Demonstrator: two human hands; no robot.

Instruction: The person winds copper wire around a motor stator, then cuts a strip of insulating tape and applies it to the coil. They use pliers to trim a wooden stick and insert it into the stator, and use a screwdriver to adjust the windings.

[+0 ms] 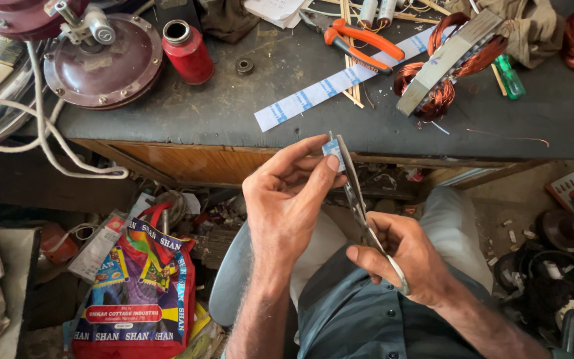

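My left hand (287, 199) pinches a small white and blue paper piece (332, 150) between thumb and fingers, in front of the bench edge. My right hand (403, 256) grips the handles of metal scissors (353, 189), whose blades point up and meet the paper piece. Both hands hover above my lap, below the dark workbench (234, 113). A long white and blue paper strip (340, 83) lies diagonally on the bench just beyond the hands.
On the bench lie orange-handled pliers (360, 43), a copper-wound stator (446, 63), a red can (187, 52), a maroon motor housing (101, 66) and a white cord (41, 133). A colourful bag (144, 292) stands on the floor to the left. Clutter fills the floor at the right.
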